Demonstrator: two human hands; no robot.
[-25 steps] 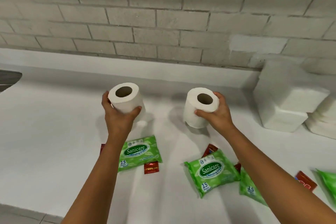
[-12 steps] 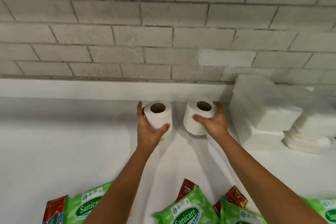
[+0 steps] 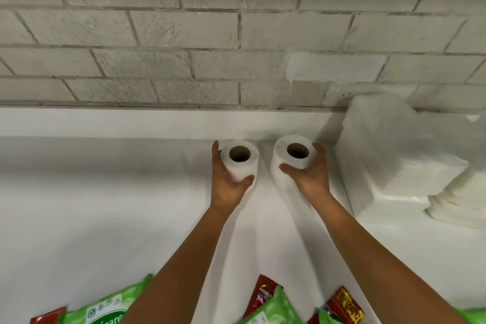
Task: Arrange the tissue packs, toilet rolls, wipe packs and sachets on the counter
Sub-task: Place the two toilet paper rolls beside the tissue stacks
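Note:
Two white toilet rolls stand upright side by side at the back of the white counter [image 3: 105, 218], close to the low ledge. My left hand [image 3: 227, 184] grips the left roll [image 3: 240, 163], thumb in front and fingers round its left side. My right hand [image 3: 310, 179] grips the right roll [image 3: 290, 158] in the same way from the right. White tissue packs [image 3: 389, 160] are stacked just right of the right roll. Green wipe packs [image 3: 105, 310] and red sachets [image 3: 263, 294] lie along the bottom edge of the view.
A grey block wall [image 3: 210, 34] rises behind a white ledge [image 3: 105, 123] at the counter's back. A second heap of tissue packs [image 3: 462, 200] sits at the far right. Another red sachet [image 3: 342, 305] lies partly under a wipe pack [image 3: 273, 310].
Both hands carried the rolls away from me toward the back ledge and brought them closer together. The rolls now stand on the counter beside the tissue stack; the camera has moved forward.

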